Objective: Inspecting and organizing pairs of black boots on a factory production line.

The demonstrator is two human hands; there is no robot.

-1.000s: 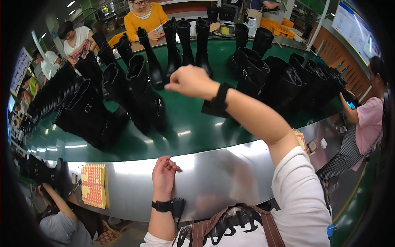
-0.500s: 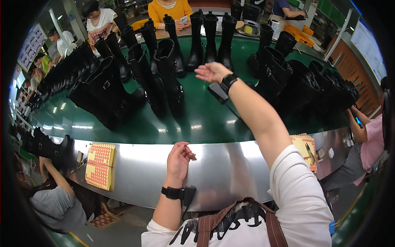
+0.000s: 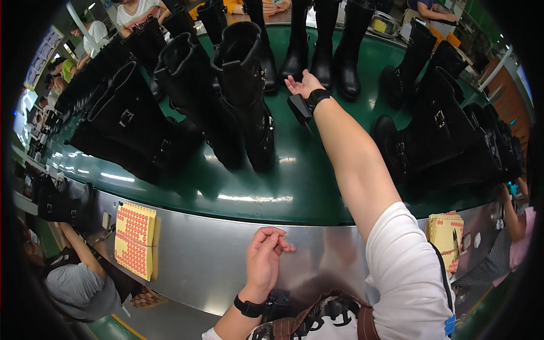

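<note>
right hand [image 3: 302,85] open, palm up, over green belt [image 3: 317,187] – tall black boot [image 3: 247,96] upright just to its left, nearer than to left hand [image 3: 266,258] – loosely curled, empty, on steel ledge [image 3: 204,255].

Your left hand [image 3: 265,256] rests on brushed sheet metal [image 3: 198,255], dull silver and smooth. Beyond it the green belt [image 3: 306,175] is glossy and throws back the lamps. The black boots [image 3: 243,96] your right hand [image 3: 301,85] reaches toward look like smooth leather with a soft sheen, though it may be synthetic, with metal buckles. The sticker sheet [image 3: 135,239] is matt paper.
</note>
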